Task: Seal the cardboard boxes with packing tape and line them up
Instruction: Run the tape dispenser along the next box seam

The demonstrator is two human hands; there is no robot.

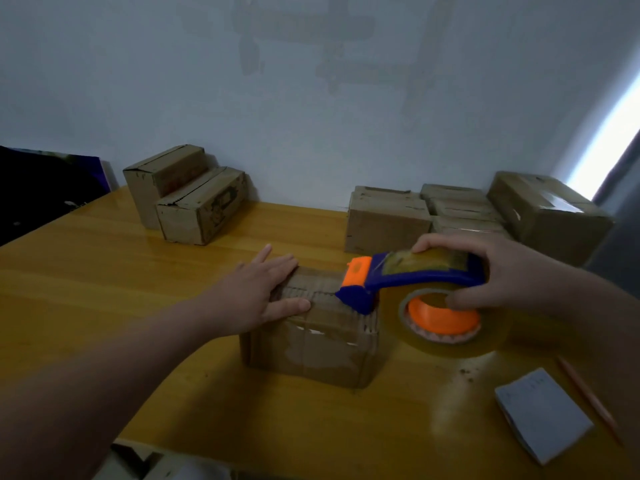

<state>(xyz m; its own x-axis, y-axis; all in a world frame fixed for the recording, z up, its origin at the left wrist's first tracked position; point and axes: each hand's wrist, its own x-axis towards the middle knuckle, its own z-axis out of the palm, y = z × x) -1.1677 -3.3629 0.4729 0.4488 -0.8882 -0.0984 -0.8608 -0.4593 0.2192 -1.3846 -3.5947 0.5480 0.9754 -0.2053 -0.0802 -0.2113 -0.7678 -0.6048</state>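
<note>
our left hand lay flat on top of the cardboard box at the middle of the table, fingers straight and slightly spread, thumb along the near top edge. the tape dispenser had its blade end down on the box's right top corner. our right hand gripped it, fingers curled over the handle, thumb against the core of the tape roll. we judged that the box could skid or tip under the pull if the flat hand eased. the tape might also wrinkle or stray off the seam, and our left fingertips lay near the cutter's path. for room, bare wood stretched away leftward. two boxes stood back left by the wall. a cluster of boxes crowded close behind the dispenser. a notepad and pen lay near the front right edge.
</note>
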